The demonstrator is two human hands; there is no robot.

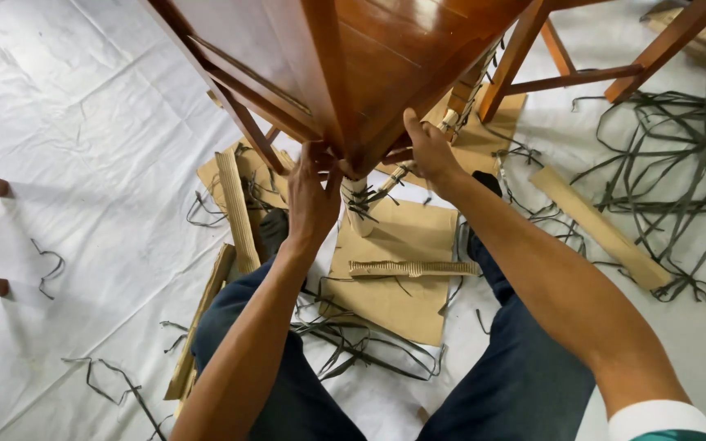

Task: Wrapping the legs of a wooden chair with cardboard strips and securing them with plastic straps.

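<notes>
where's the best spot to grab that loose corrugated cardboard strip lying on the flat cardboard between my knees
Take the cardboard strip near its middle, from above, pinching across its narrow width. It lies flat and crosswise on the flat cardboard sheet, with both long edges open. Its right end sits close to the right leg, so the middle probably gives the freest reach and should keep it level.

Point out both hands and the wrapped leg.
left hand [310,196], head view, back of the hand.
right hand [431,151], head view, back of the hand.
wrapped leg [359,208], head view, lower wrapped end.
</notes>
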